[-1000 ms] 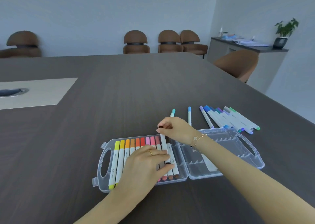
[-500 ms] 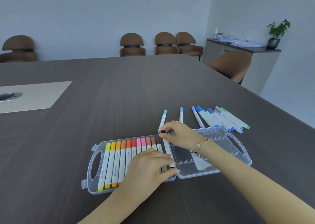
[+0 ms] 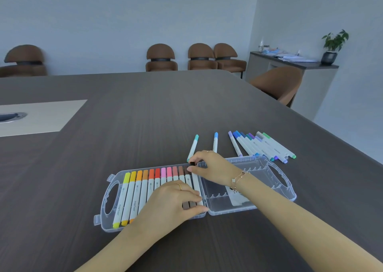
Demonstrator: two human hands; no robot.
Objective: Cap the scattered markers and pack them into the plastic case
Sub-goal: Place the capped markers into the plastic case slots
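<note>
The clear plastic case [image 3: 232, 209] lies open on the table. Its left half holds a row of capped markers [image 3: 145, 184], running from yellow through orange, red and pink to brown. My right hand [image 3: 213, 168] pinches the top of a black-capped marker [image 3: 195, 184], which lies in the rightmost slot of that row, next to the hinge. My left hand [image 3: 174, 203] rests flat on the lower ends of the packed markers, with its fingers straight. The right half holds no markers, only a white paper slip partly hidden by my wrist.
A teal-capped marker [image 3: 192, 147] and a blue-capped marker [image 3: 215, 143] lie just behind the case. A bunch of several blue, purple and green markers [image 3: 261, 145] lies at the back right. A pale inset panel [image 3: 41, 116] is at the far left and brown chairs [image 3: 277, 83] ring the table.
The black-capped marker, held slanted over the row a second ago, now lies down in the last slot. My left hand has stayed on the packed markers.
</note>
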